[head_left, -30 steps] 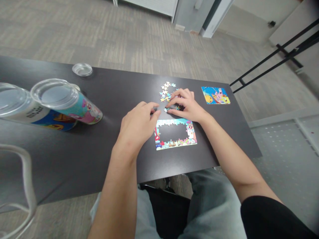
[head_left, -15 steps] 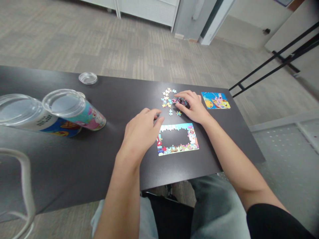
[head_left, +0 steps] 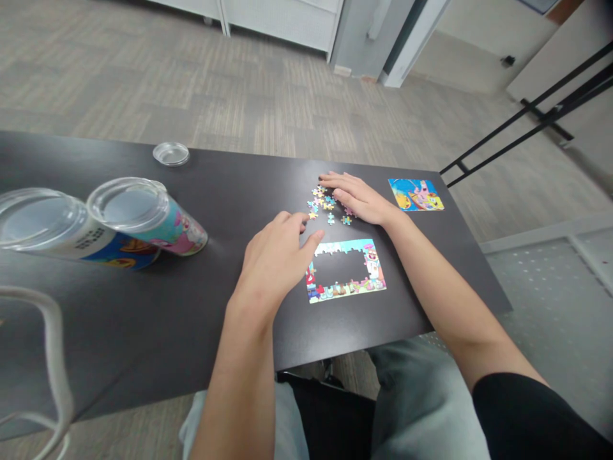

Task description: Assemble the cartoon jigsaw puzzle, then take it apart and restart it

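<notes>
My right hand (head_left: 359,197) lies over the far side of a heap of loose jigsaw pieces (head_left: 327,204), its fingers stretched out flat. Part of the heap is hidden beneath it. My left hand (head_left: 278,252) hovers at the left of the pieces, thumb and index finger apart, nothing seen between them. Nearer to me lies a joined puzzle border (head_left: 347,292), a cartoon frame around bare dark table. The left hand covers part of its left edge.
A cartoon picture card (head_left: 416,194) lies to the right. Two printed canisters with clear lids, a pink-and-teal one (head_left: 182,229) and a blue one (head_left: 123,250), stand at the left. Behind them is a clear round lid (head_left: 171,154). A white cable (head_left: 56,358) hangs at lower left.
My right hand has moved left and flattened across the far pieces, which sit closer together now. My left hand has shifted slightly right, its thumb over the border's upper left corner.
</notes>
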The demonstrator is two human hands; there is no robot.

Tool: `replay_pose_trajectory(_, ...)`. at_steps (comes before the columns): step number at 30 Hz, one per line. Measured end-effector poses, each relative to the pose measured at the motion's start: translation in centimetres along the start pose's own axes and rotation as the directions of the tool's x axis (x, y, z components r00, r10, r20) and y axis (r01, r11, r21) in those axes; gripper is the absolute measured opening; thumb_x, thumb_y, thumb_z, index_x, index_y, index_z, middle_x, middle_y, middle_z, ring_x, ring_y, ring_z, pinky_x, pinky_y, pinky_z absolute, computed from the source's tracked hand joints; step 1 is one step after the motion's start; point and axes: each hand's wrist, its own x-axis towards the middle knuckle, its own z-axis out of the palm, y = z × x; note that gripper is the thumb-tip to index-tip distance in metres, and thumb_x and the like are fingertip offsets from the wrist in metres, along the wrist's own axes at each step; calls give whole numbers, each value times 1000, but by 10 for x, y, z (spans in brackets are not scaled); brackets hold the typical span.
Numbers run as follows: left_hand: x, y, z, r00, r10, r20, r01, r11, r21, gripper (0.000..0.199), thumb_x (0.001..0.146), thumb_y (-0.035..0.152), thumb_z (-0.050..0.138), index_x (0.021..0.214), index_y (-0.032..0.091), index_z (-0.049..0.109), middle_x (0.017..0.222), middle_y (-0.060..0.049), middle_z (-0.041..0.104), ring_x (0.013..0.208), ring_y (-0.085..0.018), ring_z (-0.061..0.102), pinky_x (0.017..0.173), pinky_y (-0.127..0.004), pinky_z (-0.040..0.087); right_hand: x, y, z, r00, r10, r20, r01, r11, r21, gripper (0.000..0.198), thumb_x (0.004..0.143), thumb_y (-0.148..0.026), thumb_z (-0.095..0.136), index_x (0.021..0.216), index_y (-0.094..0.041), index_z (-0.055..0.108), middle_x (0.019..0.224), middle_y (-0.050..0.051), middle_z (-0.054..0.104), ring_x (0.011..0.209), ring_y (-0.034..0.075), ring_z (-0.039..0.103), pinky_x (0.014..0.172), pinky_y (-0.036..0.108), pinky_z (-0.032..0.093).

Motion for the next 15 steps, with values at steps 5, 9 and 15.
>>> replay_pose_trajectory(5, -1, 0, 1, 1000, -2, 0, 2, 1000, 16, 34, 129, 39, 73, 156, 23, 88, 153, -13, 86, 129, -38, 87, 114, -52, 64, -13, -4, 0, 993, 6, -120, 3, 997, 75, 66, 127, -83, 59, 163, -38, 91, 173, 11, 88, 168, 41, 79, 147, 68, 55)
replay_pose_trajectory(9, 0, 2, 1, 1000, -11, 12, 11, 999, 43, 43, 131, 38, 69, 170, 23, 83, 162, -15, 81, 132, -38, 86, 118, -53, 65, -13, -3, 2, 983, -57, -173, 66, 997, 47, 49, 126, -71, 68, 145, -37, 97, 162, 11, 93, 159, 40, 83, 144, 64, 56)
replay_pose_trajectory(15, -1, 8, 2, 999, 4, 53, -15, 977, 215, 53, 134, 42, 66, 183, 22, 75, 171, -19, 70, 138, -41, 83, 128, -56, 65, -12, 7, 4, 977, -16, -212, 26, 999, 46, 59, 127, -84, 60, 138, -39, 96, 146, 9, 97, 142, 44, 85, 136, 70, 56)
